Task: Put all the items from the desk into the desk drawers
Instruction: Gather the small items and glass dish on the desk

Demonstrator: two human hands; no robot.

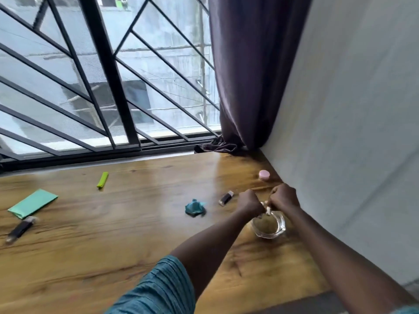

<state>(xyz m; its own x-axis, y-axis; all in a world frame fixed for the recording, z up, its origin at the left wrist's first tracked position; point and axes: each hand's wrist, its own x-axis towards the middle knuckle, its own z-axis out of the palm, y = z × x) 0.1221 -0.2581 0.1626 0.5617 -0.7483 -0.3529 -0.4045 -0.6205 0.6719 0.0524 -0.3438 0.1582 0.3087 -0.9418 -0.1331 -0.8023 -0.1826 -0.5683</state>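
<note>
Over the far rim of a glass dish (pixel 260 234) by the wall, the left hand (pixel 249 202) and right hand (pixel 284 197) sit close together with fingers curled, both pinching a pale bit (pixel 268 209) too blurred to name. Just left of the left hand, a black stick (pixel 226 198) and a crumpled teal scrap (pixel 195 207) lie on the tabletop (pixel 113 245), and beyond the right hand stands a pink jar (pixel 264 174). Well to the left lie a green clip (pixel 102 180), a green packet (pixel 32 203) and a black lighter (pixel 20 228).
</note>
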